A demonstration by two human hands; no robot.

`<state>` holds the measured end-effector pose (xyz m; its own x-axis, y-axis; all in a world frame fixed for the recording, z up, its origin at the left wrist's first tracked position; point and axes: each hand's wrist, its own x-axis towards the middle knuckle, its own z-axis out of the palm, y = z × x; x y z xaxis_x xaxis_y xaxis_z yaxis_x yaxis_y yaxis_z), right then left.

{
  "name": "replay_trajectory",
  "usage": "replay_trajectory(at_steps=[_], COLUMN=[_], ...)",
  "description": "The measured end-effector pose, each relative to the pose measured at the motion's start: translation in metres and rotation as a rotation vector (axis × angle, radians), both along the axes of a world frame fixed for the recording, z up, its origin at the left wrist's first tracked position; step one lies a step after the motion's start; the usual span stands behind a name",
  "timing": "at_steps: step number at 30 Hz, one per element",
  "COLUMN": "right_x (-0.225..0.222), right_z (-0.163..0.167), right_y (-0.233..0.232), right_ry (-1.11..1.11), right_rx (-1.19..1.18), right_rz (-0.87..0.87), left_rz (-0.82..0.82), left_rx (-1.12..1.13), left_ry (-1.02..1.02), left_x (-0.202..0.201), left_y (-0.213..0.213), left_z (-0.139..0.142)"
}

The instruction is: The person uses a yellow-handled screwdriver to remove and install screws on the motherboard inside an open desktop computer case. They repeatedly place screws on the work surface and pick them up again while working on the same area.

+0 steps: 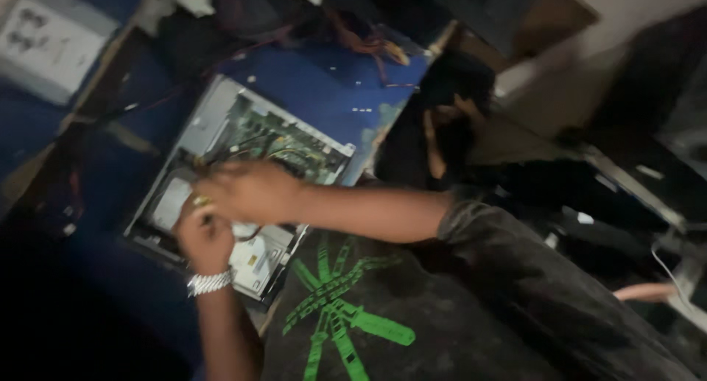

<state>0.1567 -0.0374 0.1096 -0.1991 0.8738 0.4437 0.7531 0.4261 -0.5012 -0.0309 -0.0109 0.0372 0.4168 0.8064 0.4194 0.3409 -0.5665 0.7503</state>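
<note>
An open desktop computer case [199, 123] lies on a blue table [331, 86], its green circuit board [287, 141] and grey drive bay [258, 259] exposed. My right hand [247, 189] reaches in over the case's middle, fingers curled where yellow and black wires [228, 154] run. Just below it and touching it, my left hand [202, 237] wears a ring and a silver bracelet and sits curled over the drive area beside a white part [245, 230]. Motion blur hides what either hand grips. I wear a black shirt with a green print [339, 311].
Another person in dark clothes [449, 123] sits close beyond the table's edge. Tangled cables and dark gear [243, 20] crowd the table's far end. A white wall socket plate [44, 42] is at top left. Someone's forearm [648, 292] shows at lower right.
</note>
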Motion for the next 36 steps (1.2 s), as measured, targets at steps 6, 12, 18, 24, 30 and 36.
replay_trajectory(at_steps=[6,12,18,24,30,36], right_x=[0.018,0.046,0.113,0.241,0.307,0.378], right_z=[0.018,0.046,0.074,0.079,-0.015,-0.085], right_y=[0.007,0.006,-0.009,-0.039,-0.087,-0.139], right_ry=[-0.004,0.009,0.386,0.187,-0.188,0.26], right_rx=[0.002,-0.192,-0.137,-0.617,-1.002,-0.826], right_rz=[-0.008,0.113,0.241,0.206,-0.115,-0.254], left_rz=[0.081,0.047,0.13,0.042,-0.257,-0.156], left_rx=[-0.154,-0.138,-0.027,-0.035,0.074,-0.037], left_ry=[0.032,-0.02,0.058,0.396,0.496,0.453], left_x=[0.023,0.057,0.088,0.131,0.227,0.318], left_y=[-0.007,-0.017,-0.019,-0.013,-0.001,0.034], left_z=[0.009,0.024,0.014,0.023,0.025,-0.003])
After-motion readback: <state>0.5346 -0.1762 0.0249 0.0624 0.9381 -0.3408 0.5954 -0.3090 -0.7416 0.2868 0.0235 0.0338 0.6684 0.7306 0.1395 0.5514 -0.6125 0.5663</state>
